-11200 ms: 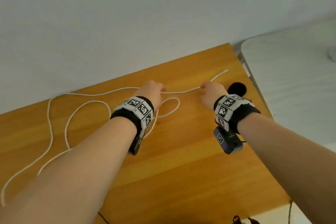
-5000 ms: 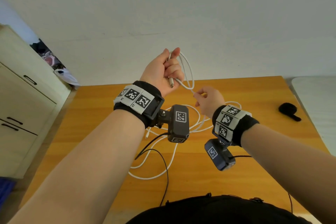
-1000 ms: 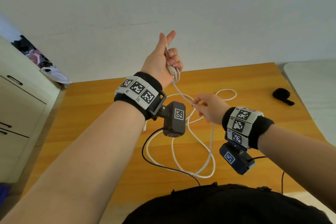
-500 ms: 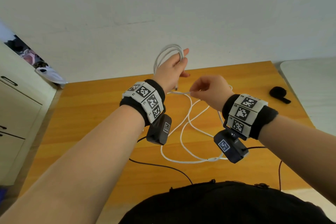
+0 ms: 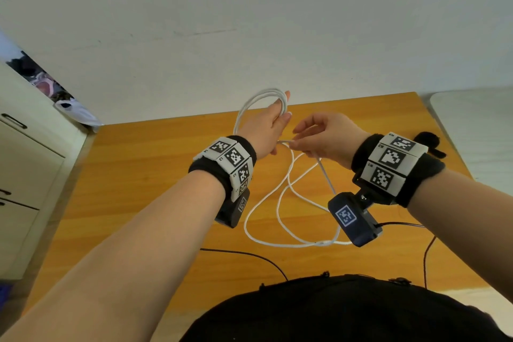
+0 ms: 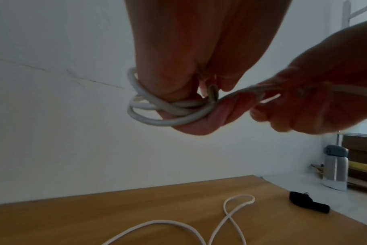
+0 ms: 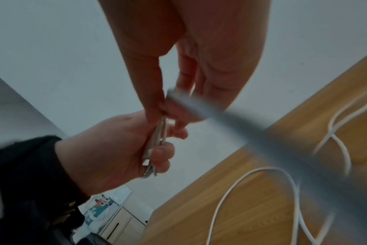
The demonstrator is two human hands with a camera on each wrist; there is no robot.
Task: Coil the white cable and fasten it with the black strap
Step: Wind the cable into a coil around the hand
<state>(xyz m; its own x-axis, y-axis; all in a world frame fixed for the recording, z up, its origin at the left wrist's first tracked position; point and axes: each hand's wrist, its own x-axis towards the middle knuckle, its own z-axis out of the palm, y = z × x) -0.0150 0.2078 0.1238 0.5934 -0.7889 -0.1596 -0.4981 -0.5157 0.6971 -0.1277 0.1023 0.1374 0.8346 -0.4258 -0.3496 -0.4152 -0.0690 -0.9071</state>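
My left hand (image 5: 270, 130) is raised above the wooden table (image 5: 144, 175) and grips a few loops of the white cable (image 5: 259, 97), with the plug end tucked in its fingers (image 7: 157, 155). My right hand (image 5: 324, 134) is close beside it and pinches the free run of cable (image 6: 237, 92) that leads into the coil. The rest of the cable hangs down and lies in loose loops (image 5: 283, 203) on the table. The black strap (image 5: 429, 141) lies rolled at the table's far right edge, apart from both hands; it also shows in the left wrist view (image 6: 306, 201).
A white wall stands behind the table. A pale cabinet (image 5: 25, 175) is at the left and a white surface (image 5: 477, 125) adjoins the table at the right, with a metal bottle (image 6: 335, 167) on it. Black camera leads (image 5: 249, 254) trail over the near edge.
Over the last second my left hand turned palm away with a round coil showing above it. My right hand rose from lower right to meet it, feeding cable. Fewer loose loops lie on the table.
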